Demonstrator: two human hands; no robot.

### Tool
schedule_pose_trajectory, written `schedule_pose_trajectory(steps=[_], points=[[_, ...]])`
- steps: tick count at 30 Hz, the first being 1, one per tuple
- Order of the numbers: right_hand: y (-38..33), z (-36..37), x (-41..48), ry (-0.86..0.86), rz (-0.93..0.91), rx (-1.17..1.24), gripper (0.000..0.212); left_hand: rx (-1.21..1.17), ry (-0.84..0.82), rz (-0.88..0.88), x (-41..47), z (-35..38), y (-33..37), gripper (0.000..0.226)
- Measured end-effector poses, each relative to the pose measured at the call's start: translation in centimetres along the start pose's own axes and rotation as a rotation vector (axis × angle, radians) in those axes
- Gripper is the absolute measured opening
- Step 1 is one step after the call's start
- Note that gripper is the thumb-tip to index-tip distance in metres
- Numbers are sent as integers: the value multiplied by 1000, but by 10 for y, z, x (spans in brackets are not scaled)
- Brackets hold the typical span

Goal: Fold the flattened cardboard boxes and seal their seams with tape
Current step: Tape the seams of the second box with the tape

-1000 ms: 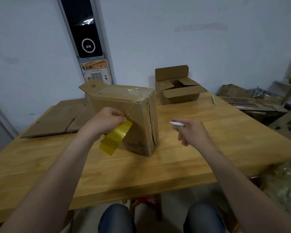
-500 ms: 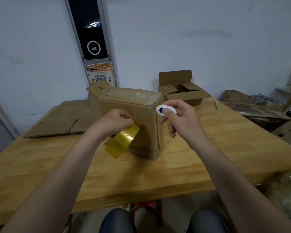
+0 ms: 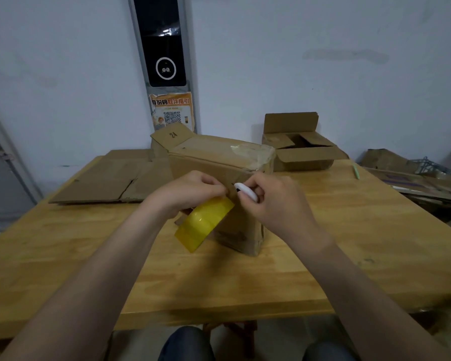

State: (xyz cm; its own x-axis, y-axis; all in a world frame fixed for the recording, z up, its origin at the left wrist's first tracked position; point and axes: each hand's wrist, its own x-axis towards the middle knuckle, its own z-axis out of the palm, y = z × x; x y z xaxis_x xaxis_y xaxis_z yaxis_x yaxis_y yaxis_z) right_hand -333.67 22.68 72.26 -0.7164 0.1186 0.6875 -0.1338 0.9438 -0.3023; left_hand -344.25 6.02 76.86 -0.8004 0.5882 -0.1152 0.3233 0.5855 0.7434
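A folded brown cardboard box [image 3: 214,158] stands on the wooden table [image 3: 323,256], its top seam covered with clear tape and one flap marked 24 sticking up at the back. My left hand [image 3: 190,191] grips a yellow tape roll [image 3: 202,225] against the box's near face. My right hand [image 3: 276,201] pinches a small white cutter [image 3: 246,191] with its tip at the tape, right beside my left fingers. The strip of tape between roll and box is hidden by my hands.
Flattened cardboard sheets [image 3: 110,178] lie at the table's back left. A smaller open box [image 3: 302,152] sits at the back right, with a green pen [image 3: 355,171] near it. More cardboard and a wire rack [image 3: 425,165] pile up beyond the right edge.
My right hand has come in from the right with the white cutter, down to the tape by my left fingers. My left hand stays on the roll at the box.
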Motion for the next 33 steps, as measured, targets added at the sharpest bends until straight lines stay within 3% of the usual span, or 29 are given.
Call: schedule_pose_trajectory(steps=[12, 20, 33], points=[[-7, 7, 13, -46, -7, -126, 14, -22, -6, 35, -1, 0, -1, 17], [4, -3, 16, -229, 55, -70, 14, 2, -8, 22, 5, -2, -3, 18], [23, -14, -2, -256, 52, -27, 7, 39, 43, -6, 12, 9, -15, 12]])
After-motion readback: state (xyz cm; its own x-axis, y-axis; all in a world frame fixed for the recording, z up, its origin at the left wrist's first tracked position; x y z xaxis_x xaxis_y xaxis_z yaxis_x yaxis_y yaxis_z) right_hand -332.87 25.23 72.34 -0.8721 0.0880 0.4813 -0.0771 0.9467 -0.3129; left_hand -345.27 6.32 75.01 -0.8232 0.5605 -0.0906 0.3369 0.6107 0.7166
